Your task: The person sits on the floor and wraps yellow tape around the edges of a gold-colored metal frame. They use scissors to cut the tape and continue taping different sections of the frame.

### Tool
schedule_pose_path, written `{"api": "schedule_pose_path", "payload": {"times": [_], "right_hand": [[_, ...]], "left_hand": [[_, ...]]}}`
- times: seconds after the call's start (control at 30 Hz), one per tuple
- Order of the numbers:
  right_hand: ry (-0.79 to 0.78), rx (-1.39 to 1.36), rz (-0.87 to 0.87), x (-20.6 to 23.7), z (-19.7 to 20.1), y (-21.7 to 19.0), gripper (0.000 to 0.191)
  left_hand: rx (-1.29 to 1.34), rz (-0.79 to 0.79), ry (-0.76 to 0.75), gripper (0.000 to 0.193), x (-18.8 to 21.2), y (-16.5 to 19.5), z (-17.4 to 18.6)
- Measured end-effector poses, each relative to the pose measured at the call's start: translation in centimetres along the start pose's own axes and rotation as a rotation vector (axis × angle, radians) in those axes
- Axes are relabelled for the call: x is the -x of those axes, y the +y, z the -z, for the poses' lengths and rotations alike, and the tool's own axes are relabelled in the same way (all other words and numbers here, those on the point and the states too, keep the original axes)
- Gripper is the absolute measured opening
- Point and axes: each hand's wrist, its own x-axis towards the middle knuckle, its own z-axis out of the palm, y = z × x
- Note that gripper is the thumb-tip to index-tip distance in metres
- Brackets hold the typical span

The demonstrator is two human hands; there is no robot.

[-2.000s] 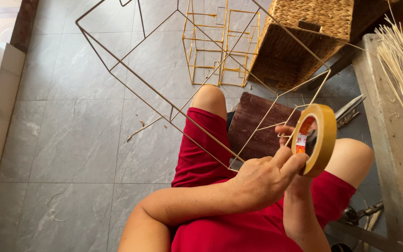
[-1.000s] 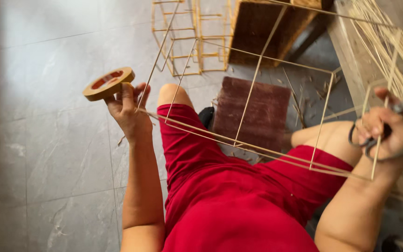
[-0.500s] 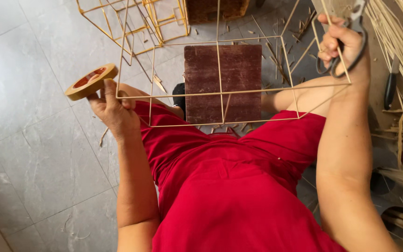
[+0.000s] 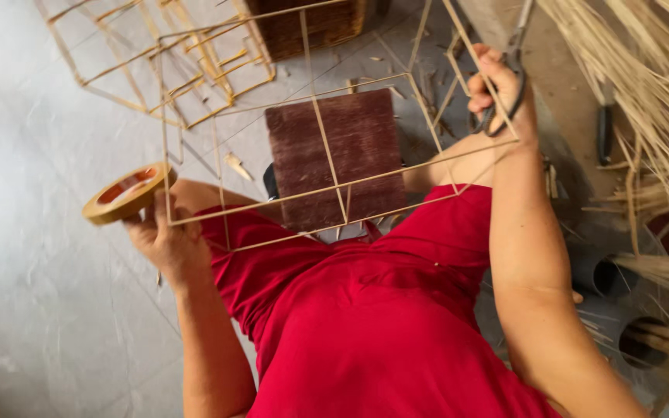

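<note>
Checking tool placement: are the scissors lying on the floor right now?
No, the scissors are gripped in the right hand, raised beside the thin stick frame.

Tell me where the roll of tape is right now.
In the head view, the roll of tape is at the left, held up in the left hand above the grey floor, beside the near corner of the thin stick frame.

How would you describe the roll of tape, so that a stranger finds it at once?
Start at the red clothing and follow the left hand out over the grey floor. The tape roll sits at its fingertips: a flat tan ring with a reddish core, the only round thing among straight sticks.
</note>
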Motion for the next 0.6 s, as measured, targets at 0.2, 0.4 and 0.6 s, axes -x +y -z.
{"api": "schedule_pose_path", "payload": {"times": [0.2,0.4,0.6], "right_hand": [[0.388,0.508,0.136,-0.2,4.9,-2.1,0.038],[0.651,1.534,0.046,-0.7,10.0,-4.0,0.062],[0.555,1.612,-0.379,-1.4,10.9,-5.8,0.084]], "left_hand": [[-0.037,0.022,-0.044,0.038,-0.1,0.5,-2.7],[-0.080,0.020,-0.066,0.033,-0.1,0.7,-4.3],[-0.055,0.038,-0.034,0.032,-0.1,0.4,-3.8]]}}
